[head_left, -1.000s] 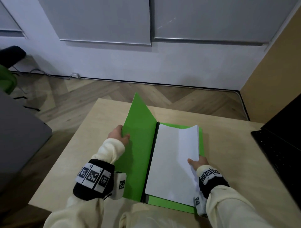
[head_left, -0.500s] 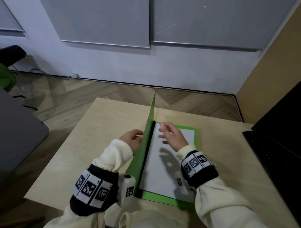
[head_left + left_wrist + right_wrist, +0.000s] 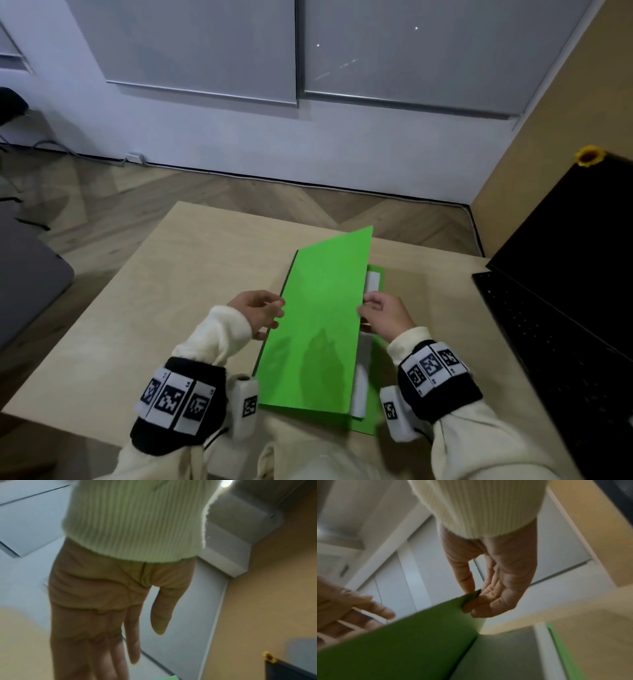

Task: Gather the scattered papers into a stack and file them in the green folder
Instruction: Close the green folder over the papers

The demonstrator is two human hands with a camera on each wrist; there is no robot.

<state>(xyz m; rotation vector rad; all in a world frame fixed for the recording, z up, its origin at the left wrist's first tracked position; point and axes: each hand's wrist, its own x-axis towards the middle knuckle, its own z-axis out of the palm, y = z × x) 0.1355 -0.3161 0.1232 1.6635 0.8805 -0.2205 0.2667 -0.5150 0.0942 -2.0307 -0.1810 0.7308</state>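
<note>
The green folder [image 3: 318, 325] lies on the light wooden table [image 3: 178, 291], its front cover tilted low over the white papers [image 3: 363, 370], of which only a strip shows along the right side. My right hand [image 3: 368, 308] pinches the cover's free right edge; the right wrist view shows thumb and fingers of that right hand [image 3: 471, 601] on the green cover [image 3: 412, 642]. My left hand [image 3: 263, 310] hovers by the folder's spine with fingers straight and spread, holding nothing. In the left wrist view the left hand [image 3: 133, 639] hangs open.
An open black laptop [image 3: 561, 325] stands at the table's right edge, close to my right forearm. A grey surface [image 3: 27, 284] lies off to the left. Wood floor and a white wall lie beyond the far table edge.
The folder cover swung from open on the left, through upright, down toward the right over the papers. My right hand left the paper stack and took the cover's edge; my left hand let go.
</note>
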